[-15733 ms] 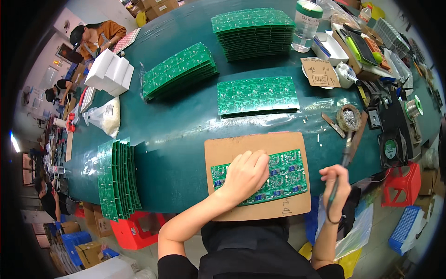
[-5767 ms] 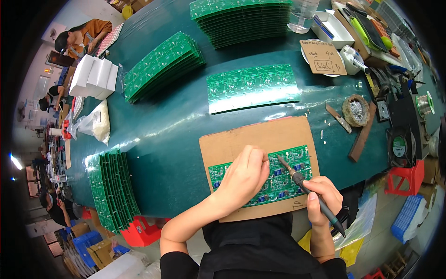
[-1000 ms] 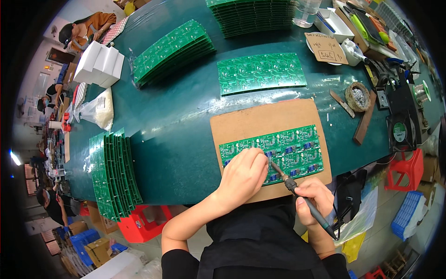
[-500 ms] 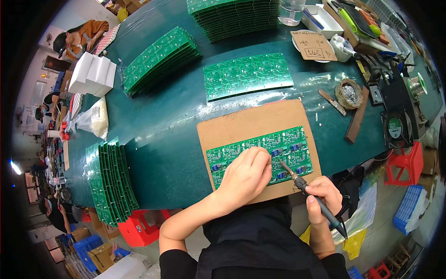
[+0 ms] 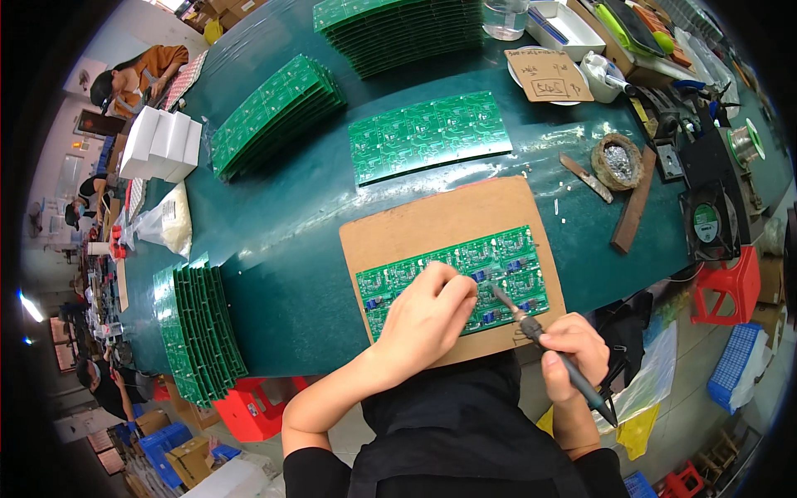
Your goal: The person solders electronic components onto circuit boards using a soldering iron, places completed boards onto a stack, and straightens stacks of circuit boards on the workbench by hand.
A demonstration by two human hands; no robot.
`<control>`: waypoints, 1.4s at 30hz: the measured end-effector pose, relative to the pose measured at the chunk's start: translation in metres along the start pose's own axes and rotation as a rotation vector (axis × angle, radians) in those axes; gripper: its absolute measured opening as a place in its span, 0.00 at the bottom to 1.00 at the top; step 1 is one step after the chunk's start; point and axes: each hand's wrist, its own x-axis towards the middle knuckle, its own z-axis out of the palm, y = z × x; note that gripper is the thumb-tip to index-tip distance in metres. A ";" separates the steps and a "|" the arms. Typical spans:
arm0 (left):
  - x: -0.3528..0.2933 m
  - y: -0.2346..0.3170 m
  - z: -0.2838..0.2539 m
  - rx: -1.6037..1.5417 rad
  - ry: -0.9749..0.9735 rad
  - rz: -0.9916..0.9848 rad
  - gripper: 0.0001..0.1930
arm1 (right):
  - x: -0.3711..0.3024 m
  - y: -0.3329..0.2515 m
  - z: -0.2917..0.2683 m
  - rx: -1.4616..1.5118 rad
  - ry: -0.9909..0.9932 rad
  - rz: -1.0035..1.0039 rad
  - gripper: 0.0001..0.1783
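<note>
A green circuit board panel [image 5: 515, 286] with small blue parts lies on a brown cardboard sheet [image 5: 448, 207] in front of me. My left hand [image 5: 423, 319] rests over the panel's middle, its thumb and fingers pinched together. Whatever sits in that pinch is too small or hidden to make out. A soldering iron [image 5: 578, 379] is held like a pen in my right hand [image 5: 574, 355], right of the cardboard's lower corner. Its tip points up and left to the panel, close beside the left fingertips; whether it touches a joint is unclear.
Beyond the cardboard lies another green panel [image 5: 432, 137]. Stacked boards stand at the far side [image 5: 398, 37], far left [image 5: 278, 112] and near left [image 5: 199, 332]. To the right are a round tin [image 5: 616, 163], a wooden strip [image 5: 635, 199], a fan [image 5: 707, 222] and a solder spool [image 5: 745, 143].
The whole view has shifted a little, so the table things appear slightly further left. My hands keep nearly the same places over the panel, with the iron tip still near the left fingertips.
</note>
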 end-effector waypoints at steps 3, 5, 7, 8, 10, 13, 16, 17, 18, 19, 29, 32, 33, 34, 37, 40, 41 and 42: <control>0.007 0.014 -0.016 -0.007 -0.048 -0.138 0.07 | 0.001 0.002 -0.015 -0.013 0.068 0.011 0.09; 0.014 0.013 -0.006 -0.054 0.002 -0.077 0.08 | 0.001 0.004 -0.022 -0.036 0.078 0.007 0.09; 0.018 0.010 0.009 -0.101 0.039 0.007 0.09 | 0.002 0.006 -0.025 -0.050 0.092 0.008 0.09; 0.020 0.009 0.016 -0.102 0.037 0.009 0.09 | 0.001 0.007 -0.026 -0.052 0.094 0.008 0.09; 0.024 0.007 0.027 -0.008 0.017 0.097 0.09 | -0.001 0.009 -0.026 -0.059 0.080 0.013 0.09; 0.025 0.003 0.039 0.049 0.032 0.123 0.08 | -0.004 0.010 -0.023 -0.050 0.088 0.023 0.09; 0.024 0.004 0.044 0.105 0.056 0.135 0.08 | -0.006 0.010 -0.021 -0.056 0.066 0.066 0.08; 0.025 0.005 0.045 0.129 0.057 0.133 0.08 | -0.005 0.011 -0.021 -0.057 0.067 0.066 0.08; 0.024 0.006 0.047 0.128 0.056 0.133 0.08 | -0.005 0.013 -0.021 -0.044 0.067 0.043 0.08; 0.024 0.006 0.048 0.164 0.038 0.138 0.08 | -0.006 0.014 -0.022 -0.032 0.067 0.021 0.08; 0.031 0.011 0.046 0.220 0.112 0.184 0.08 | 0.026 0.036 -0.056 -0.164 0.301 0.226 0.10; 0.024 0.007 0.040 0.212 0.099 0.135 0.08 | 0.068 0.054 -0.054 -0.700 0.195 0.205 0.13; 0.019 0.006 0.034 0.174 0.039 0.073 0.08 | 0.072 0.061 -0.055 -0.712 0.129 0.209 0.14; 0.014 0.005 0.029 0.144 0.022 0.058 0.08 | 0.069 0.065 -0.056 -0.721 0.061 0.205 0.14; 0.008 -0.001 0.003 0.050 0.114 -0.004 0.09 | 0.043 0.067 -0.050 -0.345 0.311 0.358 0.18; -0.004 -0.029 -0.022 0.212 0.336 -0.064 0.11 | 0.005 0.063 -0.054 -0.229 0.230 0.417 0.13; -0.010 -0.042 -0.024 0.284 0.216 -0.108 0.12 | 0.000 0.055 -0.042 -0.372 0.212 0.369 0.11; -0.017 -0.053 -0.026 0.344 0.094 -0.158 0.13 | -0.004 0.048 -0.035 -0.393 0.098 0.402 0.09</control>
